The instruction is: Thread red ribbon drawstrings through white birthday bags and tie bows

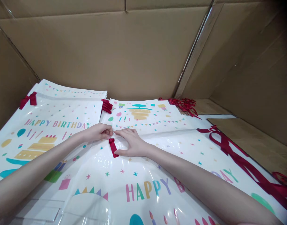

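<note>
left fingers [107, 128] pinched, right fingers [124, 133] spread, thumb [121, 152] touching red ribbon [113, 148]

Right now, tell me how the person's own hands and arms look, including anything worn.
The left hand and right hand are bare, with no gloves. The left forearm and right forearm are slim and smooth in outline; no sleeves, watch or bracelet show on them, nor any clear markings. The nails are too small to judge.
</note>
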A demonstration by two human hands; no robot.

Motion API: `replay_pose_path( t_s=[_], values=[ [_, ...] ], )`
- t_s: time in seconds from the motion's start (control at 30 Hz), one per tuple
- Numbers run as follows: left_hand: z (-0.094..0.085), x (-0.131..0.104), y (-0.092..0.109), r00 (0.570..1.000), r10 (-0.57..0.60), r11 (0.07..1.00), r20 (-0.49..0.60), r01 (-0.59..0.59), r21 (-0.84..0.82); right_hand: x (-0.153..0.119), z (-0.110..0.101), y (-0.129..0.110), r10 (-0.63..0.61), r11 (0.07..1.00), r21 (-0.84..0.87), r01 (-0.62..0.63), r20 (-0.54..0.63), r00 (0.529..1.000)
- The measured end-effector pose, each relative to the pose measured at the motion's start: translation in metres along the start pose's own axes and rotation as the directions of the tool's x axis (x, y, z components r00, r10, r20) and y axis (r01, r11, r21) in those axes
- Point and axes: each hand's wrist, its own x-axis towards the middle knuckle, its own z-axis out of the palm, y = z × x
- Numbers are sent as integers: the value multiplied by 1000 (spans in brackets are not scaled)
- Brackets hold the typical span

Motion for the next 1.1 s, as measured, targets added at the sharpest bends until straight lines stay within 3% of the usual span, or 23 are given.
replay_pose_path(
  t_s=[0.33,0.67,1.1],
  values=[
    [14,1,-2,988,14,999,-151,-8,37,0,2,2,-19,1000,14,19,-16,1000],
    [13,-5,-4,995,28,992,-98,-40,-124,0,-3,-2,-1,1000,26,0,21,1000],
    [18,-12,10,985,27,999,-170,-33,-36,1,-4,0,0,1000,4,0,40,999]
  ],
)
